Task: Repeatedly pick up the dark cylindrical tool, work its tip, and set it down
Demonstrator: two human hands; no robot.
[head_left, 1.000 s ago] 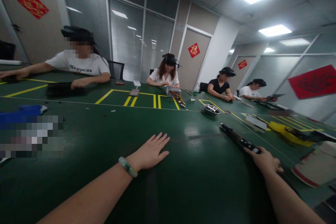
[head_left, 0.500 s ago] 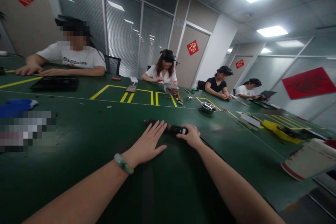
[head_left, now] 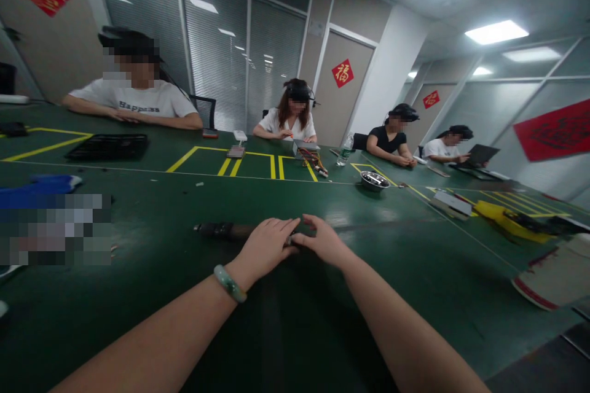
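1. Far L: dark keyboard (head_left: 108,146) on green table (head_left: 415,270), well apart from me. Blue item (head_left: 39,187) nearer the L edge, not in play.
2. Dark stick-shaped tool (head_left: 221,230) lies flat on the table in front of me, its L end sticking out past my fingers; the rest is hidden under both hands.
3. My left hand (head_left: 265,249): fingers together, laid over the tool's mid part, palm down. Bracelet (head_left: 229,282) on that wrist. Can't tell if it's really gripping.
4. My right hand (head_left: 322,239): fingertips curled on the tool's R end, touching L fingertips. Looks like a light pinch, but hidden, can't tell for sure.
5. Step, imo: steadying/positioning the tool w/ both hands at centre.
6. Next move needs a firm hold w/ one hand while the other works the end; keep it flat.
7. R side: steel bowl (head_left: 374,180), yellow tool (head_left: 507,218), white roll (head_left: 553,276), all well apart.
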